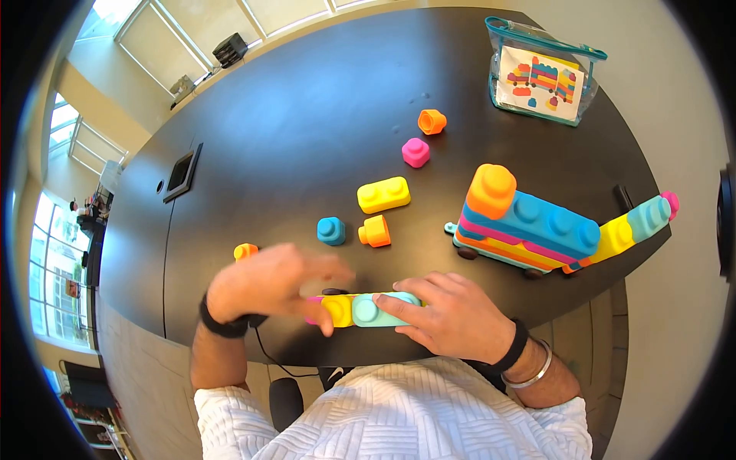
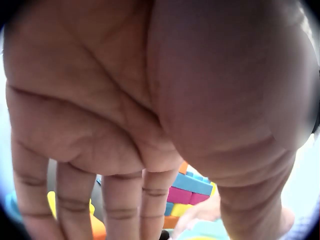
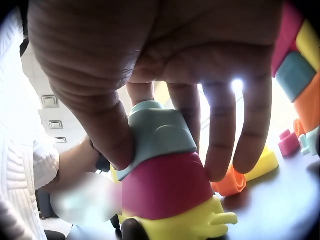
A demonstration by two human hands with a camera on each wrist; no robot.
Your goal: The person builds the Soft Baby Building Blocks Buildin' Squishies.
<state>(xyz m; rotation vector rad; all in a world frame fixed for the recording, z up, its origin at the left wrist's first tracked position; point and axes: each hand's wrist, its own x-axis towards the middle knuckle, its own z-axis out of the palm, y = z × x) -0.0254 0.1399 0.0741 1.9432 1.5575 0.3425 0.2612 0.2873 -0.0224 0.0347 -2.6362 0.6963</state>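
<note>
Near the table's front edge stands a low stack of soft toy blocks on a yellow wheeled base. On top, a light teal block sits beside a yellow block; a magenta block shows under the teal one in the right wrist view. My right hand grips the teal block, thumb on the near side and fingers on the far side. My left hand, blurred in the head view, hovers over the stack's left end with fingers extended. Its palm and straight fingers fill the left wrist view, holding nothing.
A taller block train stands to the right. Beyond the hands lie loose blocks: blue, orange, yellow and pink. Another orange block sits by my left hand. A clear pouch stands at the far right.
</note>
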